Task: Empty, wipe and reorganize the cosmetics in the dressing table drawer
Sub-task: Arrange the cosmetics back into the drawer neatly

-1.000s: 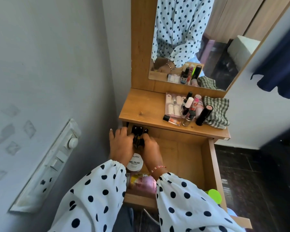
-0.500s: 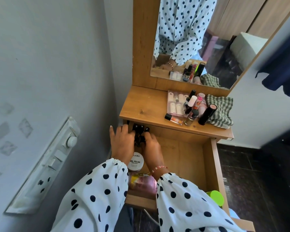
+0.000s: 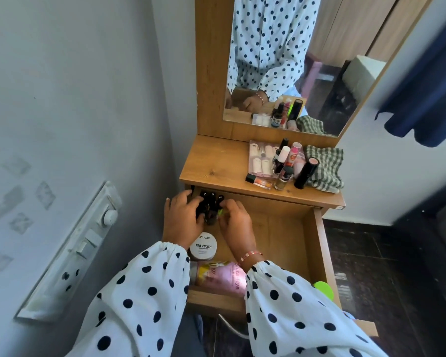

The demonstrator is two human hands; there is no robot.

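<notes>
Head camera view, looking down at a wooden dressing table with its drawer pulled out. At far left, a white switch panel (image 3: 70, 251) is mounted on the grey wall. Next comes the open wooden drawer (image 3: 312, 243). At its back left corner stands a cluster of small dark nail polish bottles with black caps (image 3: 209, 202). The person's left hand (image 3: 182, 220), in a white sleeve with dark polka dots, curls its fingers against the left side of the cluster. The right hand (image 3: 236, 222), wearing a thin pink bracelet, curls against the right side, so the bottles are gathered between both hands. Whether each hand truly grips a bottle I cannot tell. Nearer the front of the drawer, between the wrists, sits a round white jar labelled nail polish wipes (image 3: 203, 246), and in front of it lies a pink pouch (image 3: 218, 278). A round green lid (image 3: 323, 290) shows at the drawer's right edge. On the tabletop (image 3: 211, 161) above, towards the right, stand a clear pack of pale press-on nails (image 3: 260, 159), several upright bottles and tubes, a black cylindrical tube (image 3: 305, 173), and a crumpled green checked cloth (image 3: 325, 166). A mirror (image 3: 332, 81) above reflects these.
</notes>
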